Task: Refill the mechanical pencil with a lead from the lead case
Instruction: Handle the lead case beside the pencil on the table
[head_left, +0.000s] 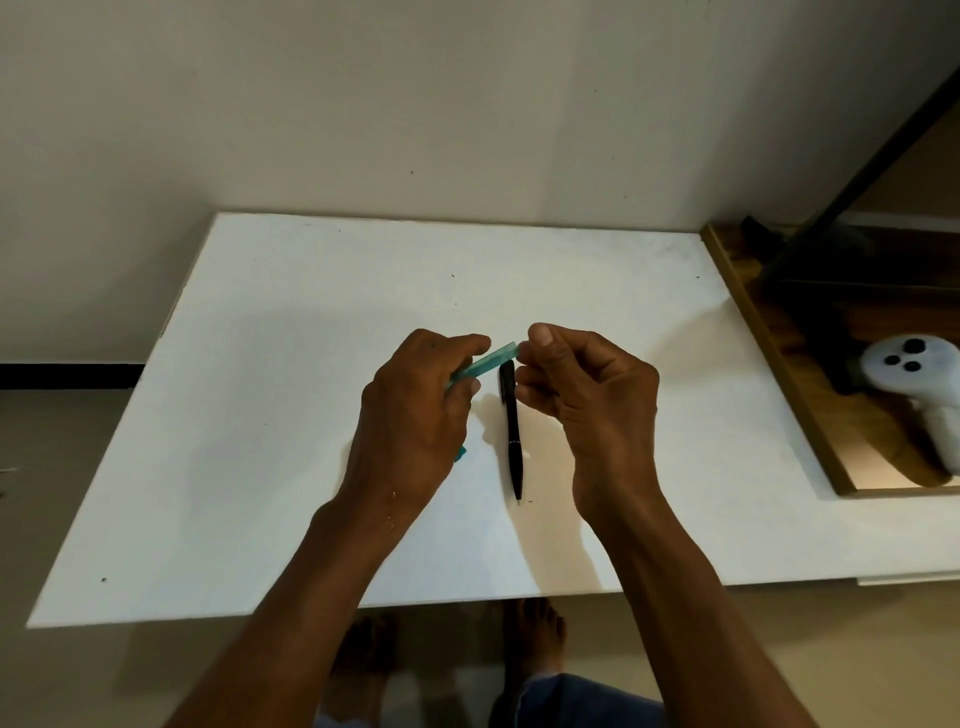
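Note:
A black mechanical pencil (513, 441) lies on the white table (260, 415), tip pointing toward me, between my two hands. My left hand (415, 415) grips a teal translucent lead case (488, 361), held slanted above the table. A small teal piece (460, 453) shows beside the heel of that hand. My right hand (582, 395) pinches at the case's upper end with thumb and fingers. No lead is visible; it is too thin to tell.
A wooden shelf or tray (810, 415) borders the table's right side and holds a white controller (914, 379). A wall stands behind the table. Below the near table edge my bare feet (535, 639) show on the floor.

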